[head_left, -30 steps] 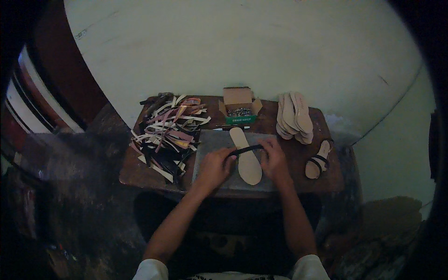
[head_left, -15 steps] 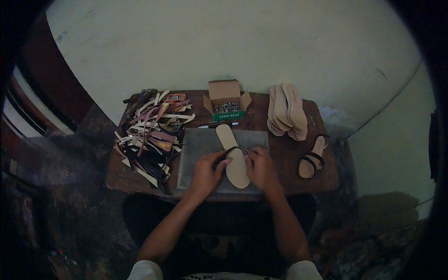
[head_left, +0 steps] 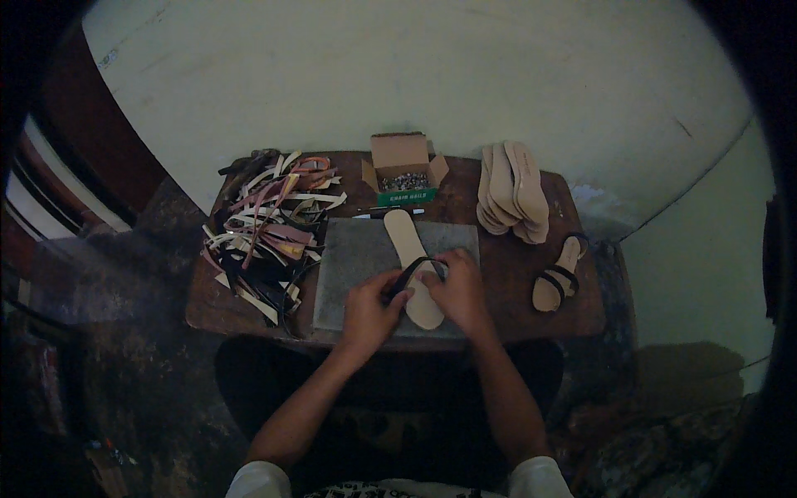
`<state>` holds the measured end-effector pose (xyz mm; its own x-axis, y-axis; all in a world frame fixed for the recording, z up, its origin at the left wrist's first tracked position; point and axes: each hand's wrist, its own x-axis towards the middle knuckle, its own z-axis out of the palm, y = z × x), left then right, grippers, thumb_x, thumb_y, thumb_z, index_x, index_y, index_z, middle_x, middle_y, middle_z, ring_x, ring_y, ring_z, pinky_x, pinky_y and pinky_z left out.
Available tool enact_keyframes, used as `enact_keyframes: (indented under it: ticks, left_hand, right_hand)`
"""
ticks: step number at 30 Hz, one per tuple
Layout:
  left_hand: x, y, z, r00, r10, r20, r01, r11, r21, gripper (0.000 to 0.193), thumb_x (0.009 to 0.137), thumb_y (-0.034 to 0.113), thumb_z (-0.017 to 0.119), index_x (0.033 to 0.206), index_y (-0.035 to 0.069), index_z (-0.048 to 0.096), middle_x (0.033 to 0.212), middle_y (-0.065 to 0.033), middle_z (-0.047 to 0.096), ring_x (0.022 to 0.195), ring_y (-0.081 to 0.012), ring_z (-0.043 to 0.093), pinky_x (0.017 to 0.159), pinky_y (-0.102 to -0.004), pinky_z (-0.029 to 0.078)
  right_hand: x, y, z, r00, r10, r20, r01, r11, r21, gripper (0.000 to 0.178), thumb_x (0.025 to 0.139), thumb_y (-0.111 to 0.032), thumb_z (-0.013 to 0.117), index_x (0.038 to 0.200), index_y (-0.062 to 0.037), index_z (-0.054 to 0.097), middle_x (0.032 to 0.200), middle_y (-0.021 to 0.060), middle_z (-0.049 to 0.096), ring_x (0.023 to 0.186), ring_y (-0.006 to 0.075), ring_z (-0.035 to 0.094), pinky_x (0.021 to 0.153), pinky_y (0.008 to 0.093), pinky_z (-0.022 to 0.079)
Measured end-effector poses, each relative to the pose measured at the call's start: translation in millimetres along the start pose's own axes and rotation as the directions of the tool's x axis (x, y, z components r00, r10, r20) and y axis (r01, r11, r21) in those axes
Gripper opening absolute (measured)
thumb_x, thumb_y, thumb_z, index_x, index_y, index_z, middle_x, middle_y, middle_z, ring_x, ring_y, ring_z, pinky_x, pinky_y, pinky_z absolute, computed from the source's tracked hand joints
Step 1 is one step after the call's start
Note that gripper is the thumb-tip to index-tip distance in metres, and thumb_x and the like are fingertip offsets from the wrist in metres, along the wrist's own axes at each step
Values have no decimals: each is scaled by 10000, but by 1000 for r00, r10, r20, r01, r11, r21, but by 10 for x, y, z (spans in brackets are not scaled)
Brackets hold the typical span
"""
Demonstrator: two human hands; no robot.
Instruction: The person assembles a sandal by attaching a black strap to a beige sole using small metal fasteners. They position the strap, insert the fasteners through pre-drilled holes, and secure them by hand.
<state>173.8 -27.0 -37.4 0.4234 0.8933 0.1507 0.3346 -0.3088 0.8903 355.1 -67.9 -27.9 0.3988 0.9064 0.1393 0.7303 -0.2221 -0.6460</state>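
Observation:
A beige sandal sole (head_left: 406,237) lies on a grey slab (head_left: 349,253), its wider end toward me. Across that wider half arches a black strap (head_left: 418,264), raised off the sole in a loop. My left hand (head_left: 371,305) is closed on the strap's left end, thumb at the sole's edge. My right hand (head_left: 456,286) pinches the strap's right end, its thumb reaching over the sole. The fingertips beneath the strap ends are partly hidden.
A tangled heap of strips (head_left: 270,232) covers the table's left side. Behind the slab are an open box of small nails (head_left: 407,196) and a thin pen-like tool (head_left: 390,214). To the right are stacked soles (head_left: 515,195) and a strapped sandal (head_left: 558,282).
The strap now arches higher over the sole. My right hand has shifted slightly inward and upward, its thumb further over the sole. The whole view has shifted slightly.

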Motion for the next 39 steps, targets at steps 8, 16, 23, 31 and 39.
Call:
enact_keyframes:
  ticks: [8,16,23,31,39]
  left_hand:
    - [-35,-11,27,996,73,-58,-66,990,125,400,819,132,841,1172,-4,712,946,-153,752,782,-226,719,722,-344,569]
    - [-83,-49,19,999,-11,-41,6,992,-127,382,831,86,824,1181,0,700,1046,-158,745,936,-221,713,840,-341,562]
    - [-36,-108,-94,992,-123,43,130,901,-415,366,837,68,830,1175,20,698,1132,-86,723,1023,-176,675,892,-335,555]
    - [-38,-115,-125,952,-249,178,306,787,-535,401,860,131,832,1217,29,681,1137,-110,711,1062,-180,659,946,-333,527]
    - [-48,23,-203,926,-316,207,378,774,-507,446,847,154,846,1238,23,679,1117,-139,714,1051,-196,666,939,-343,536]
  right_hand:
    - [-64,-142,57,997,25,-71,-27,1000,-15,437,777,-182,833,1132,28,688,1116,207,658,1069,376,651,951,437,505]
    - [-93,141,125,995,47,92,-95,778,621,373,863,-48,770,1208,23,648,1112,152,707,1073,224,678,902,346,538]
    - [-131,-63,-90,975,90,202,-208,682,701,335,907,-40,729,1219,63,659,1053,123,746,923,165,701,818,304,558]
    - [-189,-164,-57,963,222,154,-263,635,727,348,912,-55,735,1236,54,665,1063,111,746,918,162,704,808,301,560]
    - [-191,-126,-62,972,177,155,-235,690,684,373,916,-98,735,1257,38,671,1052,114,754,917,164,710,806,299,560]
